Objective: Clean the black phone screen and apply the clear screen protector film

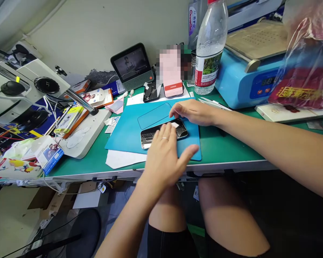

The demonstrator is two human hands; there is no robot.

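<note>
A black smartphone (150,135) lies face up on a blue work mat (126,130) on the green bench. My left hand (165,157), a ring on one finger, lies flat over the phone's near side with fingers stretched out and thumb spread. My right hand (193,111) rests at the phone's far right end, fingers curled down, pinching a small white tab (174,124) against the screen. The phone's middle is partly hidden under my left fingers.
A clear water bottle (210,46) and a blue machine (247,77) stand at the back right. A small screen device (133,66) and another phone (151,91) sit behind the mat. A microscope stand (82,134) and cluttered boxes fill the left. White paper (121,158) sticks out under the mat.
</note>
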